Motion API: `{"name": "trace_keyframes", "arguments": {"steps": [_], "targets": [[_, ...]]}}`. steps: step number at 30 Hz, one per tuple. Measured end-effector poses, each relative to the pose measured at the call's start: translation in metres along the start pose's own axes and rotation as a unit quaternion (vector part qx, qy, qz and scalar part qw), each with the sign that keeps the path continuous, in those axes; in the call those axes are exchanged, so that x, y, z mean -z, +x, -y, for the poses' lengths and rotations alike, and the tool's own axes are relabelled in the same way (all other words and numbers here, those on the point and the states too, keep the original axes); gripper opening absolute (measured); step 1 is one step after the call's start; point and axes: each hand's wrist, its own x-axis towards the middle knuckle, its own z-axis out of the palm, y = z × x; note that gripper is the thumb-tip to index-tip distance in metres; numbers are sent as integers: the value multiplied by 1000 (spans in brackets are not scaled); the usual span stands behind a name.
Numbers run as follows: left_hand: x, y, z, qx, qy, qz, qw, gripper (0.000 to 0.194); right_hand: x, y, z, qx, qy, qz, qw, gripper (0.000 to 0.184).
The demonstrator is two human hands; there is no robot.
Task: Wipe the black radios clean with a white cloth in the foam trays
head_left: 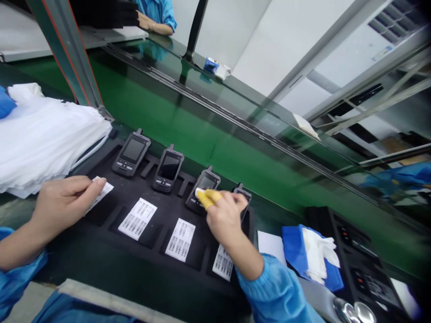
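Note:
My left hand [69,197] pinches the corner of a white barcode label sheet [101,194] over the left pocket of a black foam tray [148,249]. Yellow finger cots cover fingertips of my right hand [224,211], which is closed over a handheld radio with a screen [204,183]. Something small and white shows at those fingertips; I cannot make it out. To the left lie a second radio [168,169] and a third radio [131,153]. Another radio [243,194] is partly hidden behind my right hand. More barcode sheets [138,219] lie in the tray's front pockets.
White bags or sheets [43,139] are piled at the left. A blue packet with white tissue [314,255] lies at the right, beside black trays of devices [363,264]. A green conveyor [215,143] runs behind. Across it, a person's arms [158,27] show.

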Motion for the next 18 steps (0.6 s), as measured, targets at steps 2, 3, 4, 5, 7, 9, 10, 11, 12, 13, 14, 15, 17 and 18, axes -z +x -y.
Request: {"name": "trace_keyframes", "arguments": {"steps": [2, 3, 4, 5, 7, 9, 10, 11, 12, 13, 14, 15, 17, 18], "targets": [[1, 0, -9, -105, -42, -12, 994, 48, 0, 9, -16, -37, -35, -10, 999, 26], [0, 0, -17, -156, -57, -7, 986, 44, -1, 13, -23, -49, -45, -4, 998, 26], [-1, 0, -27, -197, -67, 6, 978, 41, -3, 15, -28, -55, -49, 7, 997, 27], [-2, 0, -38, -233, -78, 30, 969, 39, -5, 16, -32, -57, -50, 17, 997, 27], [-10, 2, -64, -289, -92, 74, 950, 37, -10, 15, -36, -59, -47, 25, 997, 28], [-21, 5, -90, -332, -92, 100, 934, 31, -14, 12, -36, -63, -42, 18, 997, 30], [-28, 8, -102, -346, -85, 115, 927, 28, -15, 11, -35, -66, -39, 12, 997, 30], [-35, 11, -113, -358, -75, 130, 921, 25, -17, 10, -35, -68, -35, 7, 997, 30], [-42, 14, -122, -368, -62, 142, 917, 24, -17, 10, -34, -70, -32, 4, 997, 29], [-48, 17, -130, -372, -46, 149, 915, 23, -18, 9, -32, -71, -28, 1, 997, 29], [-54, 20, -136, -374, -32, 153, 914, 22, -17, 8, -31, -71, -25, 0, 997, 29], [-58, 22, -140, -370, -20, 154, 916, 21, -17, 6, -28, -68, -21, -1, 997, 30], [-63, 25, -144, -356, -3, 152, 922, 21, -15, -1, -19, -54, -7, -3, 998, 32], [-65, 26, -145, -352, 1, 149, 924, 21, -14, -6, -14, -46, 2, -3, 999, 32]]}}
